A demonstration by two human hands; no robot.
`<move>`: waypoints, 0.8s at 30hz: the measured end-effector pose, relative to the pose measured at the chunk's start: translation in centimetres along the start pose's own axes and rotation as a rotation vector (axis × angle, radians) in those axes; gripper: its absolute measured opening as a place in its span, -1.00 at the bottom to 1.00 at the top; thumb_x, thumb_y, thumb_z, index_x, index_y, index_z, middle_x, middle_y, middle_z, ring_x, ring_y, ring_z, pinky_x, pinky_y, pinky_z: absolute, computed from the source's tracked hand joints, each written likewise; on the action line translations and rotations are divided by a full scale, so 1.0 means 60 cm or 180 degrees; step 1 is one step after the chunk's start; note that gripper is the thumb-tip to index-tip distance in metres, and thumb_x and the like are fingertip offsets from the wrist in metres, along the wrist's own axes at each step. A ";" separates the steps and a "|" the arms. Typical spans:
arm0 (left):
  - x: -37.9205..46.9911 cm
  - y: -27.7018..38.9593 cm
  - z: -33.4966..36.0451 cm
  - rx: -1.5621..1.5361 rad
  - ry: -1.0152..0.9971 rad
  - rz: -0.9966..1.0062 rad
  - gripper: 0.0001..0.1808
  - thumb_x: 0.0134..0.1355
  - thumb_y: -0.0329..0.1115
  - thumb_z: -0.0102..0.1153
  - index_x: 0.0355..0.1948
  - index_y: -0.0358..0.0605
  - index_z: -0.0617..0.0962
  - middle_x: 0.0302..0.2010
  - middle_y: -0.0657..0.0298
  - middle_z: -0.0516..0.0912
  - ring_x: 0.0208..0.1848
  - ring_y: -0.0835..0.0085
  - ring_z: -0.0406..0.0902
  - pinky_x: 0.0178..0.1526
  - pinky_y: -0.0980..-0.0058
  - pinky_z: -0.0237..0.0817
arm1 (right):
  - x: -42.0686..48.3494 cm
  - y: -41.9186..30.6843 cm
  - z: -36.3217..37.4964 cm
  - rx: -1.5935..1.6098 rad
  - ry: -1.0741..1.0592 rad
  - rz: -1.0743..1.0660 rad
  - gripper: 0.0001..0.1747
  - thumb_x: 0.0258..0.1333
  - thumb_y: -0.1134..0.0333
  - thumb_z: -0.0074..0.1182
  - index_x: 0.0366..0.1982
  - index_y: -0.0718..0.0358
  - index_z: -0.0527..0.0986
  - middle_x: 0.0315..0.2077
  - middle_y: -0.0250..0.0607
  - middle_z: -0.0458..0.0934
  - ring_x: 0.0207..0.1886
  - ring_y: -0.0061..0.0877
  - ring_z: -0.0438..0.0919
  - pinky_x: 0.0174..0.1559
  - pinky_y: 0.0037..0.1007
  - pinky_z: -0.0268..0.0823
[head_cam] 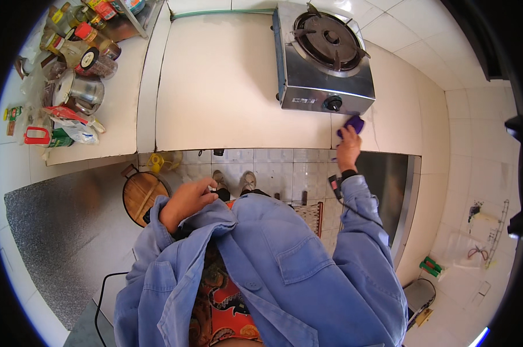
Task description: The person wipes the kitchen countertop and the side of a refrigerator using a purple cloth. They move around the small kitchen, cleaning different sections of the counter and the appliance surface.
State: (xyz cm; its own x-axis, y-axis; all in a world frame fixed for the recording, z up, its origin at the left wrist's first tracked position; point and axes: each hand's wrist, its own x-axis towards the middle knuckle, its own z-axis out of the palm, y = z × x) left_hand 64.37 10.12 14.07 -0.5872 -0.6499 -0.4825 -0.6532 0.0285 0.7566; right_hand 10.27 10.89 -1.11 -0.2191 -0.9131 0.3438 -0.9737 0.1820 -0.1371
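Observation:
My right hand [349, 147] presses a purple cloth [354, 124] on the cream countertop [218, 86]. The cloth is bunched beside the lower front edge of a single-burner gas stove [326, 86], close to its black knob [332, 103]. My left hand [190, 204] hangs in front of my open blue jacket [283, 243], with nothing seen in it. Its thumb and fingers are loosely bent and a little apart, above the floor and away from the counter.
Bottles, jars and a metal pot [84, 91] crowd the left counter. Below stands a round wooden board [143, 195], with a yellow-topped plastic jug [156, 162] on the tiled floor. A woven stool [311, 214] is near my legs. Scissors [477, 252] hang on the right wall.

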 end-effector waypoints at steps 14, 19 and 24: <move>0.027 0.020 -0.001 -0.0018 -0.0022 0.0132 -0.70 0.20 -0.22 0.28 -0.10 -0.12 0.58 -0.34 0.04 0.70 -0.26 0.05 0.67 -0.22 0.21 0.44 | 0.038 0.121 0.010 -0.0588 0.0241 0.0608 -0.48 -0.01 0.60 -0.04 0.03 0.17 0.60 0.15 0.13 0.51 0.20 -0.04 0.49 0.20 -0.08 0.32; 0.029 0.016 -0.009 -0.0154 -0.0110 -0.0144 -0.68 0.20 -0.24 0.28 -0.08 -0.13 0.57 -0.36 0.04 0.70 -0.30 0.06 0.65 -0.24 0.19 0.43 | -0.018 -0.057 -0.019 -0.0241 -0.0042 0.0019 -0.49 -0.06 0.62 0.05 0.03 0.24 0.55 0.12 -0.04 0.51 0.29 -0.19 0.39 0.30 -0.09 0.19; 0.043 0.023 -0.009 -0.0122 -0.0117 0.0011 -0.68 0.21 -0.21 0.27 -0.07 -0.12 0.56 -0.35 0.04 0.70 -0.29 0.06 0.65 -0.25 0.21 0.43 | -0.064 -0.228 -0.058 0.0732 -0.0385 -0.0494 -0.39 -0.17 0.72 0.05 0.03 0.22 0.56 0.17 -0.02 0.49 0.24 -0.07 0.44 0.32 -0.05 0.24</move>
State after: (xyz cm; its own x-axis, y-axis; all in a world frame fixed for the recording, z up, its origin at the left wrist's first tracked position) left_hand 62.22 8.09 14.10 -0.6071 -0.6216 -0.4951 -0.6327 0.0012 0.7744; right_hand 24.18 13.16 2.68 -0.0464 -0.9629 0.2657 -0.9522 -0.0378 -0.3033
